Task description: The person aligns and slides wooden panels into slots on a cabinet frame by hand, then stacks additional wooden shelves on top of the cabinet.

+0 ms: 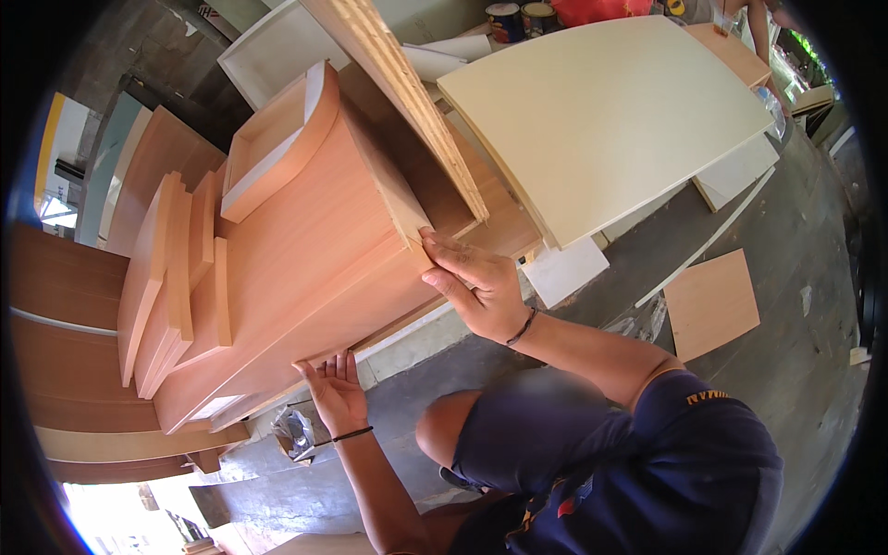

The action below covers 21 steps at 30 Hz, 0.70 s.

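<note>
A long wood-grain cabinet [305, 250] lies in front of me, with its open end toward the upper right. My right hand [481, 287] grips the corner of its near right edge, thumb on one side and fingers on the other. Lower and further left, my left hand [338, 393] holds the cabinet's lower edge from below; its fingertips are partly hidden by the panel. On top of the cabinet rest a curved-front wooden tray-like frame [282, 153] and several stacked curved wood pieces [171, 287].
A thick plywood-edged board [407, 102] rises beyond the cabinet. To the right is a large cream panel [601, 120]. A square wood sheet [712, 303] lies on the grey floor. Paint cans [504, 23] stand at the back; another person's arm [758, 32] shows at the far right.
</note>
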Each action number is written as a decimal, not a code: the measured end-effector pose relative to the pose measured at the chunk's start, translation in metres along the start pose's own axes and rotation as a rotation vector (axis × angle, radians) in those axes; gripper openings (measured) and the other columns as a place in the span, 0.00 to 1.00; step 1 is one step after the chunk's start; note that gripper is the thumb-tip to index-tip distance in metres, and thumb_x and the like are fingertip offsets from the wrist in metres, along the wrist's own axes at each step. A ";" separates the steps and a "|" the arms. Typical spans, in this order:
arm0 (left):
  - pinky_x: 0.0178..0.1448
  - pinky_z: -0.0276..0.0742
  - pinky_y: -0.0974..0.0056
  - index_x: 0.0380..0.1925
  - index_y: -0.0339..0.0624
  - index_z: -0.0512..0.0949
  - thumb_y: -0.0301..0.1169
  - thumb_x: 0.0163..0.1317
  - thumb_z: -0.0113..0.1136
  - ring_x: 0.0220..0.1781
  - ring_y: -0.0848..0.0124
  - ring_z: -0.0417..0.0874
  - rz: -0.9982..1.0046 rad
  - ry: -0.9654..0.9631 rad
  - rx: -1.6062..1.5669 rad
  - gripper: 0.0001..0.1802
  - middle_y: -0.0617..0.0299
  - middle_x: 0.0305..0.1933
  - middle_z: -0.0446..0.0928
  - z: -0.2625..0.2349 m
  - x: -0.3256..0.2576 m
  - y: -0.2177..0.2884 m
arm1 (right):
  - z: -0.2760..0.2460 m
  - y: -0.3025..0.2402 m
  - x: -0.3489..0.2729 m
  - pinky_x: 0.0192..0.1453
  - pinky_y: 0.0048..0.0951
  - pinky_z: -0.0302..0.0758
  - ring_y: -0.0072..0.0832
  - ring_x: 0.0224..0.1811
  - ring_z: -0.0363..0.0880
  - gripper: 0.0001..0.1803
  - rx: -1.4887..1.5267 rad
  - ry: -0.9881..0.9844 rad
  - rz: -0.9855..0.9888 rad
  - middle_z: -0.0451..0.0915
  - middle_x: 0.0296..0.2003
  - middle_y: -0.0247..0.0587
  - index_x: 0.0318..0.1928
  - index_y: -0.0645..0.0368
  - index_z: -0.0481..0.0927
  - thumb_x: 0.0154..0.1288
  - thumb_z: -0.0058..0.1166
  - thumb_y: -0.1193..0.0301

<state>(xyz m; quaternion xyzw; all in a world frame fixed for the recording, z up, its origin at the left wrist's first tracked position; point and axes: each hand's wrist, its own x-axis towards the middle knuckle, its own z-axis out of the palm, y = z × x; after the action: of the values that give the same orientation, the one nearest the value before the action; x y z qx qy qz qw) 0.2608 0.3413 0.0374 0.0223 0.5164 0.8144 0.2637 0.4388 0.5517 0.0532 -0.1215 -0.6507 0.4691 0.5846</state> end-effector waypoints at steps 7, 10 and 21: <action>0.62 0.73 0.60 0.54 0.31 0.62 0.58 0.59 0.57 0.50 0.65 0.73 0.011 0.013 0.005 0.40 0.57 0.48 0.67 0.005 -0.003 -0.008 | -0.013 -0.001 0.008 0.54 0.33 0.79 0.41 0.53 0.80 0.16 -0.071 -0.031 -0.082 0.81 0.46 0.53 0.46 0.68 0.80 0.58 0.63 0.77; 0.60 0.73 0.58 0.51 0.36 0.65 0.57 0.61 0.56 0.50 0.65 0.74 0.014 0.022 -0.026 0.35 0.59 0.46 0.69 0.000 -0.002 -0.010 | -0.012 0.000 0.009 0.54 0.34 0.79 0.42 0.52 0.81 0.14 -0.097 -0.067 -0.062 0.82 0.45 0.53 0.45 0.68 0.80 0.57 0.63 0.77; 0.47 0.81 0.60 0.37 0.41 0.71 0.43 0.67 0.56 0.36 0.67 0.83 0.042 0.069 -0.162 0.16 0.61 0.32 0.75 0.012 -0.002 -0.014 | -0.022 -0.017 0.021 0.31 0.19 0.67 0.17 0.27 0.71 0.07 -0.324 -0.247 0.018 0.76 0.26 0.38 0.39 0.67 0.79 0.63 0.58 0.76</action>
<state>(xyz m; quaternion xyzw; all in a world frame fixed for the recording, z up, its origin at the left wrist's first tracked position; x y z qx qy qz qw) 0.2720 0.3553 0.0318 -0.0165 0.4569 0.8592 0.2296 0.4582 0.5678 0.0768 -0.1612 -0.7834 0.3751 0.4687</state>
